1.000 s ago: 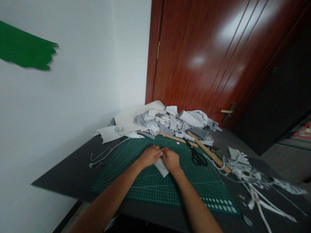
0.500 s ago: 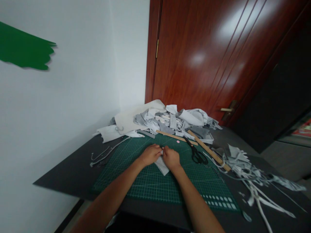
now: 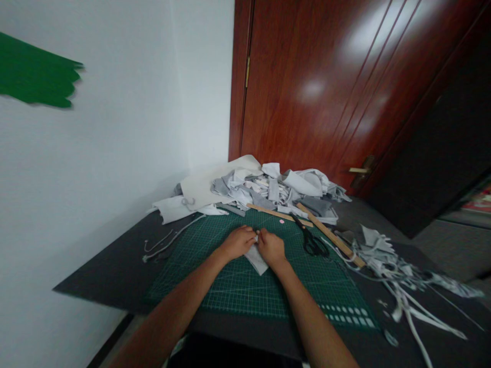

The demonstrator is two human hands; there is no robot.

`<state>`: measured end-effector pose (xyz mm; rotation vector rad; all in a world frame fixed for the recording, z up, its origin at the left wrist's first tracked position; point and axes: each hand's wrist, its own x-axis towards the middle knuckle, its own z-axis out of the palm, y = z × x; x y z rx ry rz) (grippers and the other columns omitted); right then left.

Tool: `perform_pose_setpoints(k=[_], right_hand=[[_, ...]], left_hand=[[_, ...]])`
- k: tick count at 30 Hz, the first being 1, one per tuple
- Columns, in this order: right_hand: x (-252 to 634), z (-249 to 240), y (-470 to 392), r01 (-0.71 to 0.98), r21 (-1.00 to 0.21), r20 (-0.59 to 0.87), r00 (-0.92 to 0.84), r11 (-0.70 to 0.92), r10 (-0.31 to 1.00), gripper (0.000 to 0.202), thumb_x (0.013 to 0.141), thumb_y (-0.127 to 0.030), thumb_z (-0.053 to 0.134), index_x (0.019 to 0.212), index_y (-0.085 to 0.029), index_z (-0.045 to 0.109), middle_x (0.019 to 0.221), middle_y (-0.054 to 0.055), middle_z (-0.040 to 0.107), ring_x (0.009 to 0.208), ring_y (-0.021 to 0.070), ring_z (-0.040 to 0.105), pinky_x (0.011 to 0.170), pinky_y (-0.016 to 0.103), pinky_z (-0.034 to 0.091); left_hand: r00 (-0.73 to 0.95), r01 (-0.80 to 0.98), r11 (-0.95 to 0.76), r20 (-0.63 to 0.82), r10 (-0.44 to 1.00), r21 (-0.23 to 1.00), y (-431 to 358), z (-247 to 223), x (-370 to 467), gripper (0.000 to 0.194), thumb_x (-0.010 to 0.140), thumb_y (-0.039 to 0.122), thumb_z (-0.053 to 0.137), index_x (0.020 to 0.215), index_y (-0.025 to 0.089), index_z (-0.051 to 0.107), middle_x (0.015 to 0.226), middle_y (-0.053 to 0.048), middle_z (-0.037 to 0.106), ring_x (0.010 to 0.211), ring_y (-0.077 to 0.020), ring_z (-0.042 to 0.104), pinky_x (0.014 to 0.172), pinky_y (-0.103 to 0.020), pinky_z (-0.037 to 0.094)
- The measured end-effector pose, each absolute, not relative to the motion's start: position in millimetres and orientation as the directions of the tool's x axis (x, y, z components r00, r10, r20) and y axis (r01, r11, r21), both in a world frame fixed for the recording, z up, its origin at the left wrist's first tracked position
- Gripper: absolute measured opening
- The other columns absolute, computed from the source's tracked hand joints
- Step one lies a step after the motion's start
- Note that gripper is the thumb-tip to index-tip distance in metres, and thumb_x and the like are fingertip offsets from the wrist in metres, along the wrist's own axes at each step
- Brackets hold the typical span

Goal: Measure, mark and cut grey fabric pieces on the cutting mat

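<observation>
Over the middle of the green cutting mat [image 3: 230, 291], my left hand [image 3: 240, 242] and my right hand [image 3: 271, 248] meet with their fingertips close together. Both are closed on a small piece of light grey fabric [image 3: 256, 260]. Its lower end hangs out between the hands and comes to a blunt corner toward me. The upper part is mostly hidden by my fingers. Right of my right hand lie black-handled scissors [image 3: 315, 246], and beyond them a small pink piece [image 3: 282, 221] rests on the mat.
Two wooden rulers [image 3: 333, 237] lie at the mat's far right. Heaped grey and white fabric [image 3: 268, 189] fills the back by the door [image 3: 299, 102]. Cut strips and scraps [image 3: 387, 266] cover the right side. Thin cords [image 3: 172, 240] lie on the left of the dark table [image 3: 115, 271].
My hands keep their hold on the fabric in nearly the same place, with only a slight shift of the fingers. The camera view has moved very slightly.
</observation>
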<state>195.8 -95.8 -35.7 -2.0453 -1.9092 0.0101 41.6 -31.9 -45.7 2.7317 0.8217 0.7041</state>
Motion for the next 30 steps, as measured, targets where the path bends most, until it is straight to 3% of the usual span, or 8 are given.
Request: perform_pose_setpoints(k=[5,9,13,15,17,19,22,30], right_hand=[[198,-40,-93,0.941,-0.336,0.230,0.110,-0.028,0.967,0.033,0.108,-0.034,0.038,0.102,-0.020,0.067,0.094,0.012,0.078,0.086,0.0223,0.074,0.070,0.028,0.042],[205,-43,-87,0.891,-0.454,0.249,0.124,0.003,0.961,0.037,0.106,-0.038,0.040,0.089,-0.020,0.069,0.089,0.010,0.077,0.083,0.0224,0.071,0.067,0.028,0.041],[219,-44,-80,0.803,-0.594,0.279,0.155,0.044,0.948,0.062,0.108,-0.050,0.022,0.075,-0.020,0.065,0.077,0.006,0.072,0.074,0.0196,0.067,0.063,0.027,0.041],[224,-45,-77,0.673,-0.730,0.315,0.175,0.120,0.933,0.069,0.106,-0.057,0.017,0.071,-0.020,0.062,0.070,0.004,0.067,0.070,0.0188,0.063,0.062,0.027,0.042],[226,-47,-75,0.481,-0.842,0.360,0.166,0.243,0.918,0.065,0.101,-0.067,0.029,0.072,-0.019,0.063,0.071,0.003,0.065,0.072,0.0190,0.061,0.064,0.027,0.043],[226,-49,-74,0.340,-0.880,0.388,0.115,0.331,0.915,0.056,0.091,-0.071,0.050,0.080,-0.019,0.067,0.079,0.003,0.068,0.076,0.0194,0.061,0.067,0.027,0.045],[224,-52,-73,0.279,-0.902,0.348,0.023,0.329,0.937,0.045,0.078,-0.064,0.071,0.088,-0.020,0.071,0.080,0.001,0.068,0.073,0.0183,0.060,0.064,0.027,0.045],[222,-54,-73,0.210,-0.928,0.315,-0.002,0.308,0.949,0.033,0.073,-0.053,0.075,0.074,-0.021,0.066,0.066,-0.002,0.062,0.062,0.0156,0.053,0.059,0.027,0.041]], left_hand=[[0.710,0.420,-0.805,0.401,0.579,0.418,-29,-49,43,0.020,0.093,0.013,0.057,0.077,0.019,0.067,0.082,-0.003,0.062,0.086,-0.0186,0.057,0.089,-0.032,0.043],[0.659,0.377,-0.752,0.415,0.628,0.541,-24,-52,43,0.023,0.091,0.017,0.059,0.068,0.018,0.063,0.074,-0.001,0.059,0.078,-0.0165,0.056,0.077,-0.028,0.042],[0.570,0.316,-0.664,0.424,0.704,0.678,-18,-53,42,0.027,0.091,0.026,0.057,0.066,0.017,0.060,0.067,0.002,0.056,0.067,-0.0137,0.051,0.063,-0.025,0.037],[0.525,0.280,-0.614,0.418,0.741,0.738,-15,-52,42,0.031,0.091,0.034,0.057,0.065,0.017,0.059,0.062,0.003,0.053,0.062,-0.0130,0.047,0.058,-0.024,0.033],[0.493,0.238,-0.569,0.407,0.769,0.787,-12,-52,41,0.036,0.090,0.041,0.057,0.064,0.017,0.059,0.058,0.004,0.050,0.059,-0.0124,0.045,0.054,-0.024,0.030],[0.472,0.195,-0.531,0.396,0.788,0.824,-11,-51,40,0.039,0.088,0.046,0.059,0.062,0.017,0.059,0.057,0.004,0.049,0.057,-0.0121,0.043,0.053,-0.024,0.028],[0.442,0.132,-0.483,0.384,0.810,0.866,-11,-49,40,0.038,0.083,0.048,0.064,0.063,0.016,0.063,0.056,0.003,0.051,0.057,-0.0122,0.045,0.054,-0.024,0.029],[0.373,-0.035,-0.329,0.318,0.872,0.944,-20,-43,45,0.034,0.071,0.048,0.077,0.080,0.015,0.075,0.072,-0.002,0.068,0.065,-0.0152,0.057,0.059,-0.024,0.042]])
